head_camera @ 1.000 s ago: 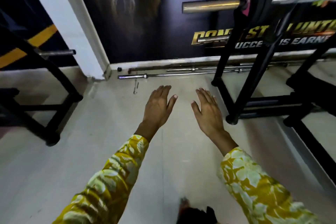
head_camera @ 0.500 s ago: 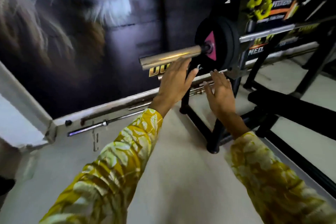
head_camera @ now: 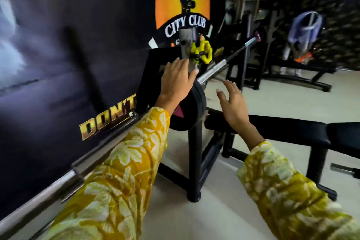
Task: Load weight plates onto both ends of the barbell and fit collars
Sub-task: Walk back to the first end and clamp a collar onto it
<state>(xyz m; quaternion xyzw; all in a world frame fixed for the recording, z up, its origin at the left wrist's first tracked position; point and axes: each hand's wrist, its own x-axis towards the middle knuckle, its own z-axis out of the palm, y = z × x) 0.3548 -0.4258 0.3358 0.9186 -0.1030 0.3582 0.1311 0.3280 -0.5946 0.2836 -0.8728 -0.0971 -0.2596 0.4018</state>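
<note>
A black weight plate (head_camera: 191,112) with a pink centre sits on the near end of the barbell (head_camera: 224,63), which rests on a black rack (head_camera: 193,161). The bar's shaft runs away to the upper right. My left hand (head_camera: 176,80) is spread flat over the top of the plate, fingers apart, covering the sleeve end. My right hand (head_camera: 233,103) hovers open just right of the plate, above the bench, holding nothing. A yellow clip-like object (head_camera: 201,52) hangs behind the rack upright. No collar is visible on the sleeve.
A black padded bench (head_camera: 292,130) runs to the right under the bar. Spare bars (head_camera: 58,181) lie along the base of the dark wall banner at left. Another bench and rack (head_camera: 292,68) stand at the back right. Pale floor lies below my arms.
My view has swung right and closer to the rack. My left hand has risen from below the sleeve onto the plate's top; my right hand has moved up beside the plate.
</note>
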